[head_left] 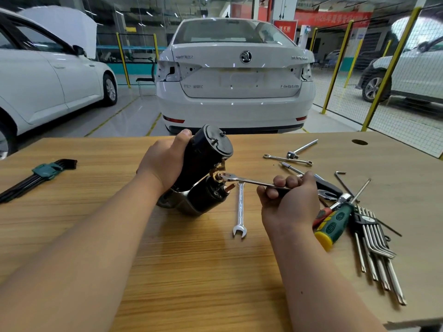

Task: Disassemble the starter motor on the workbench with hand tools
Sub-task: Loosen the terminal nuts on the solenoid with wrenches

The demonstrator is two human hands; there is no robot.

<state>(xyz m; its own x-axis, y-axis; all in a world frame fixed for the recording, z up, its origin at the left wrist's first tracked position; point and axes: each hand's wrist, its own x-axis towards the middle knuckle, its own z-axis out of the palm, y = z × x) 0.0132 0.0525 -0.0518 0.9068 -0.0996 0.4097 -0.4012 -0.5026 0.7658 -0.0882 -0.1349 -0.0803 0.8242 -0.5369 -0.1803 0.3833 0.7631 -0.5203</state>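
The starter motor (203, 168) stands tilted on the wooden surface (191, 264), gripped by the left hand (165, 161). The right hand (291, 200) holds a wrench (249, 180) on its terminal. A spare wrench (240, 209) lies beside it, with a screwdriver (332, 225) and hex keys (374, 245) to the right.

The person's left hand (163, 161) and right hand (290, 200) are bare. The left forearm (96, 236) and right forearm (318, 271) are bare too, along all the length that shows, and look smooth. The left thumbnail (185, 132) is cut short and rounded. The right hand's knuckles stand out as soft ridges.
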